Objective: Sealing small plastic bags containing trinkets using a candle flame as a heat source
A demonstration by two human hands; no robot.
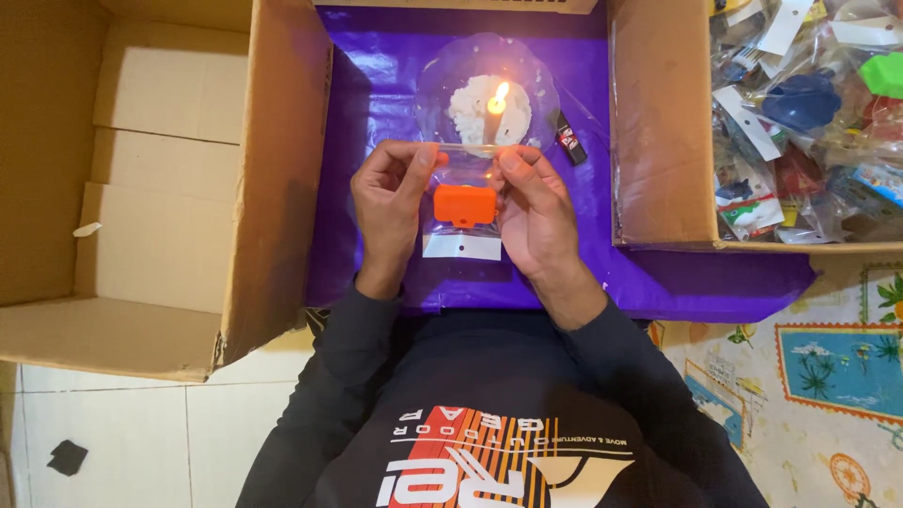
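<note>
In the middle of the frame both hands hold up a small clear plastic bag (463, 221); the left hand (388, 212) is closed on the upper left corner of the bag, with thumb and fingers pinching its top edge; the right hand (534, 218) is closed on the upper right corner in the same way; inside the bag there is an orange plastic piece (465, 204), about at the centre between the two hands, and a white card (462, 246) lies at the bottom of the bag; the top edge of the bag is very near to the flame of a lit candle (496, 111), just above the hands; the candle stands in white wax on a clear glass plate (438, 71), in the upper centre; the plate rests on a purple sheet (376, 85); a small black lighter (569, 137) lies just to the right of the plate; an empty open cardboard box (150, 179) fills the left side of the frame; a second cardboard box (658, 122) at the upper right is full of packed toys in clear bags (809, 113).
</note>
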